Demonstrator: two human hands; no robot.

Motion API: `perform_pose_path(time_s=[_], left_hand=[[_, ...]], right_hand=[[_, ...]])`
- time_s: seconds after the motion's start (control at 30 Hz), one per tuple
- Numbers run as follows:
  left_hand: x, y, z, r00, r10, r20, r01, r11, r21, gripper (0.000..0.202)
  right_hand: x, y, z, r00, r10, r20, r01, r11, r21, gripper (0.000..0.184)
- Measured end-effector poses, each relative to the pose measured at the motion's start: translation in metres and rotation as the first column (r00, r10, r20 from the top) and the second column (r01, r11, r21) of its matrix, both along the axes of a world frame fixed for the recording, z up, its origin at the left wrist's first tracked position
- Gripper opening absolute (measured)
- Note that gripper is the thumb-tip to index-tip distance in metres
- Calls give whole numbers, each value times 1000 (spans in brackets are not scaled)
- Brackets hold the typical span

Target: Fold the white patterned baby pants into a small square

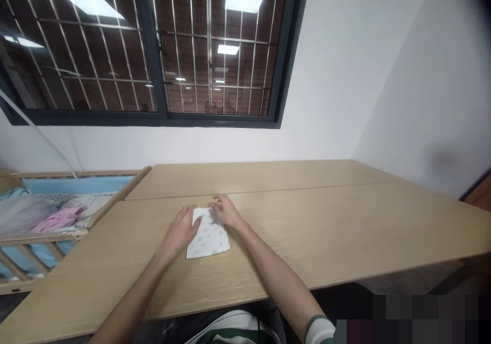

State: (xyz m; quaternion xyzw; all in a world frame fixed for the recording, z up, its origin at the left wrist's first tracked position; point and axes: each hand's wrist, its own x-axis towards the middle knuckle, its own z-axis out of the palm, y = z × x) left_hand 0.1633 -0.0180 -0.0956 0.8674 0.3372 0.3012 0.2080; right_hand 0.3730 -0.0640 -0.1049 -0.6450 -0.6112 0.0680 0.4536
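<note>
A small folded white cloth [208,240] with a faint green print lies on the wooden table [345,231], near its middle. My left hand [181,229] rests on the cloth's left edge with the fingers laid flat. My right hand [227,210] lies on the cloth's far right corner, fingers stretched out and pressing down. Both forearms reach in from the bottom of the view.
A wooden crib [57,216] stands left of the table, holding pink, grey and white clothes on blue bedding. A barred window [153,52] fills the wall behind. A white wall closes off the right side.
</note>
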Motion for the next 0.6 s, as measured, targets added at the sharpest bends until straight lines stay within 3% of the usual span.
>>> perform_pose_path(time_s=[0.07,0.13,0.23,0.33,0.4,0.5,0.6], left_hand=[[-9,-41,-3,981,-17,-192,51,984,172,46],[-15,-83,-13,953,76,-294,14,956,292,49],[-18,-128,-34,925,174,-339,-26,917,398,55],[-20,-139,-51,906,192,-378,-13,904,427,54],[-22,-137,-57,909,192,-369,-8,895,446,51],[-24,-133,-59,920,214,-330,-34,879,475,51],[-24,-131,-63,924,217,-314,-44,878,476,55]], right_hand=[[-12,-11,13,991,120,67,-121,993,13,42],[-29,-24,24,951,280,130,-278,960,-34,51],[-56,-42,30,827,526,197,-493,848,-194,61],[-75,-49,19,702,685,195,-589,712,-381,61],[-78,-47,9,682,709,178,-565,666,-487,60],[-69,-36,-3,725,661,196,-473,683,-556,58],[-52,-22,-8,783,570,248,-381,756,-533,59]])
